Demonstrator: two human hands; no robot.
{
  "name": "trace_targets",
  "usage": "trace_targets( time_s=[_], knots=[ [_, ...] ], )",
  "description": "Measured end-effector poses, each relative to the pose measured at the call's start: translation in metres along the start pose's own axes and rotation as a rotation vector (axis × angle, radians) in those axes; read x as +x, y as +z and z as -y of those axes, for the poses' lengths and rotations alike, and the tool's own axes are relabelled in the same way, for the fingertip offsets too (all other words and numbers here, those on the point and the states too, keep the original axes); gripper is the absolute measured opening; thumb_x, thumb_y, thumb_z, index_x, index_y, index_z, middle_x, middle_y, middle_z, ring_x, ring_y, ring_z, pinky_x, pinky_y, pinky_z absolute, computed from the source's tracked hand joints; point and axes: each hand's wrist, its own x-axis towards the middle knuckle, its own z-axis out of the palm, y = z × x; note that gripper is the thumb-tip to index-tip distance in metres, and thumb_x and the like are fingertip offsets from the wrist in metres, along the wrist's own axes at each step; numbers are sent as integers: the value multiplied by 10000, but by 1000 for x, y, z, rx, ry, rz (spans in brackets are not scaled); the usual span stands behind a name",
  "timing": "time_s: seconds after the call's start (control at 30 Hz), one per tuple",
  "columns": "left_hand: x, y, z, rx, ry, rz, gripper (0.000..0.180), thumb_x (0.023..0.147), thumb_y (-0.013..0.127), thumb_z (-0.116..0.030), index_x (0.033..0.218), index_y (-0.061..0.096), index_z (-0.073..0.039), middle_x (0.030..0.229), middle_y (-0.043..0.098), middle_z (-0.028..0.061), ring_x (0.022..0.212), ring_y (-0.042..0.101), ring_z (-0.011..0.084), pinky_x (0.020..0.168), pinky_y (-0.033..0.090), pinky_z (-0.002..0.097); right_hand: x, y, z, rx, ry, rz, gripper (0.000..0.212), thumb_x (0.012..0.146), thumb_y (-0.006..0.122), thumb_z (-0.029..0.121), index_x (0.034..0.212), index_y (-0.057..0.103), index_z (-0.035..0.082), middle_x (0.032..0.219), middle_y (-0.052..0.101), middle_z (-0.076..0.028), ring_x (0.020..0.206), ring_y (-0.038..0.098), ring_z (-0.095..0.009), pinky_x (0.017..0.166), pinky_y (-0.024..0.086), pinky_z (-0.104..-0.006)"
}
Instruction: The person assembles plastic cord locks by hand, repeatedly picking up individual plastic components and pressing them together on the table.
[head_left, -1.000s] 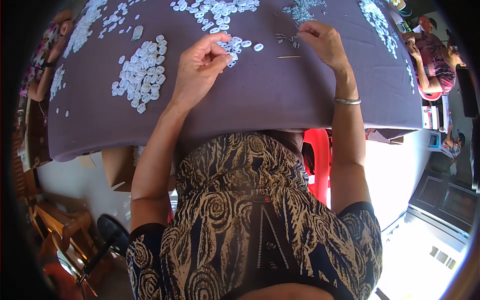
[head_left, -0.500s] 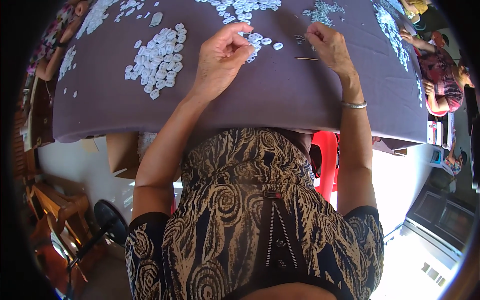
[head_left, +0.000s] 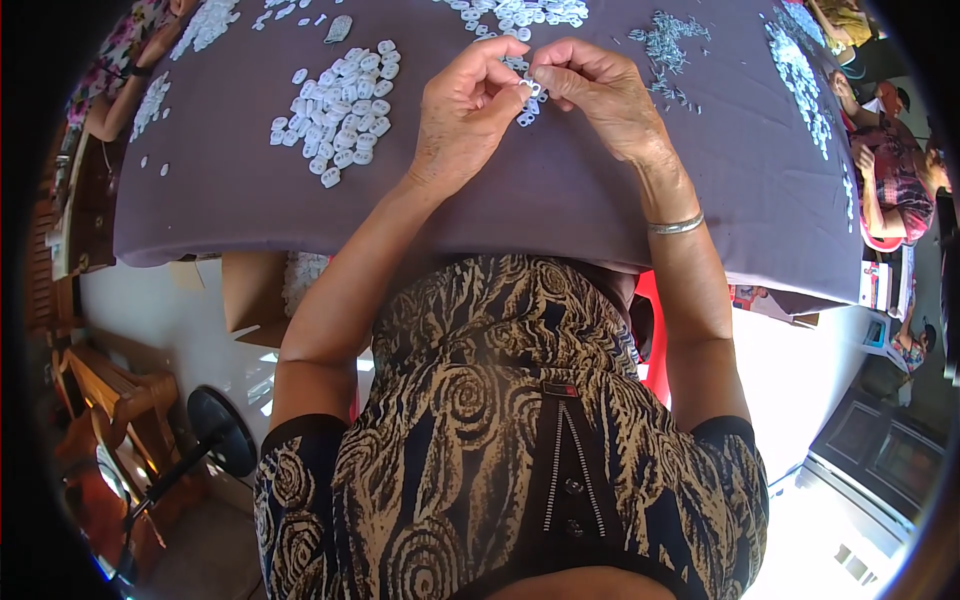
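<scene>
Both of my hands meet above the dark tablecloth [head_left: 490, 210]. My left hand [head_left: 462, 120] pinches a small white oval plastic piece with holes [head_left: 531, 88] between thumb and fingers. Against that piece are the closed fingertips of my right hand [head_left: 605, 100]; whatever they hold is too small to make out. Behind and below the fingers lie a few more white pieces, partly hidden. Left of my left hand spreads a heap of similar white oval pieces [head_left: 345, 108]. Off to the right of my right hand is a scatter of tiny grey metal pins or screws [head_left: 672, 48].
More white pieces [head_left: 525, 12] lie at the far edge of the table, and others [head_left: 798, 85] along the right side. A small greyish packet [head_left: 339, 28] is beyond the left heap. Other people's arms [head_left: 150, 50] are at both table sides.
My right hand has moved left from beside the grey metal bits to my left hand, and its fingertips now touch the white piece. The view has shifted slightly.
</scene>
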Motion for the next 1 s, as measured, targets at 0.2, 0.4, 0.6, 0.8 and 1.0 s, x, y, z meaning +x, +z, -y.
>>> trace_targets(
  time_s=[0.2, 0.4, 0.6, 0.8, 1.0],
  knots=[
    [0, 3, -1, 1, 20, -34, 350, 839, 625, 67, 1175, 577, -19, 750, 564, -41, 672, 487, 12, 586, 420, 178, -2, 1, -6, 139, 76, -27, 175, 923, 646, 202, 1001, 681, 50, 838, 623, 26, 738, 536, -49, 663, 457, -211],
    [0, 3, -4, 77, 39, -4, 346, 840, 611, 74, 1171, 565, -15, 740, 566, -30, 646, 486, 14, 567, 424, 182, -2, 2, -7, 95, 80, -37, 197, 920, 651, 212, 1017, 682, 43, 839, 624, 25, 748, 541, -52, 689, 467, -212],
    [0, 4, -6, 106, 57, -2, 337, 840, 607, 74, 1161, 545, -9, 741, 574, -22, 653, 500, 19, 580, 440, 183, -2, 0, -9, 107, 71, -17, 196, 923, 646, 197, 1023, 679, 32, 839, 620, 20, 742, 530, -56, 691, 461, -211],
    [0, 2, -6, 122, 58, 3, 336, 841, 616, 62, 1161, 542, -7, 759, 590, -17, 666, 515, 25, 599, 451, 188, -3, 1, -9, 104, 66, -28, 200, 924, 645, 191, 1026, 677, 21, 828, 613, 17, 734, 516, -58, 685, 453, -214],
    [-1, 3, -8, 120, 31, 18, 329, 850, 617, 46, 1165, 539, -8, 765, 594, -14, 675, 524, 31, 606, 455, 190, -4, 2, -6, 113, 57, -19, 197, 926, 642, 184, 1020, 677, 15, 815, 606, 18, 728, 510, -59, 679, 450, -215]
  ],
)
